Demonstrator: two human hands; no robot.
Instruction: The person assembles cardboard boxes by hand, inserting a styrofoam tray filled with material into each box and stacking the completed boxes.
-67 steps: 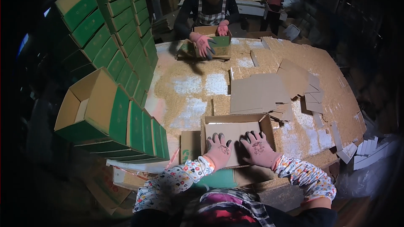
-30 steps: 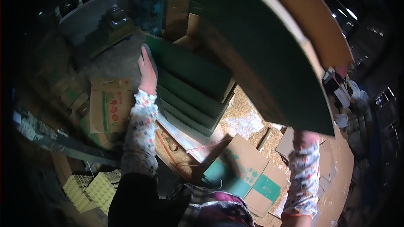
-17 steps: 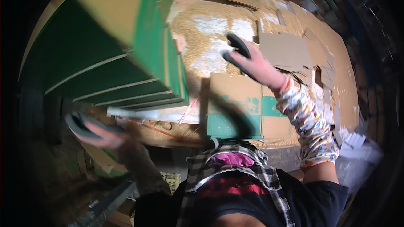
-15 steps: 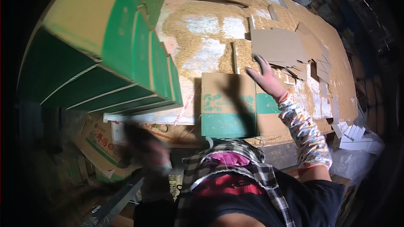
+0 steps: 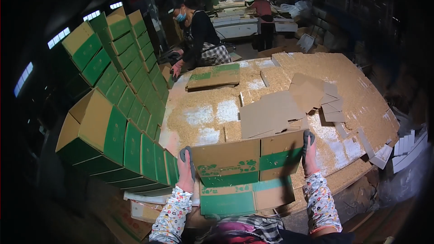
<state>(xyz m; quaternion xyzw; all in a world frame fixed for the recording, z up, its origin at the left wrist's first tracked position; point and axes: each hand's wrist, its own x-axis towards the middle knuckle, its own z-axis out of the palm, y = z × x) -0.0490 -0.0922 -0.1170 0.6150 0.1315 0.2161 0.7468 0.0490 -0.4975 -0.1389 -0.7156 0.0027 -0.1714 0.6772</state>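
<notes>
A brown-and-green cardboard carton (image 5: pixel 228 157) is in front of me at the near edge of the table, its upper panel tilted up and its lower panel folded toward me. My left hand (image 5: pixel 186 170), in a pink glove with grey fingertips, grips the carton's left edge. On the opposite edge, my right hand (image 5: pixel 309 154) closes in a matching glove, its fingers pointing up. A dark shadow falls across the carton's right part. Patterned sleeves cover both my forearms.
Opened cartons (image 5: pixel 135 149) rise in tall stacks along the left. Loose brown cardboard sheets (image 5: pixel 271 114) lie beyond my carton on the worn table (image 5: pixel 357 79). Farther back is a pile of flat cartons (image 5: pixel 213 77). A co-worker (image 5: pixel 199 31) bends at the far left corner.
The view has tilted up toward the room. My left hand came from the lower left, my right hand from above the table, and both now grip the carton, whose upper panel is raised.
</notes>
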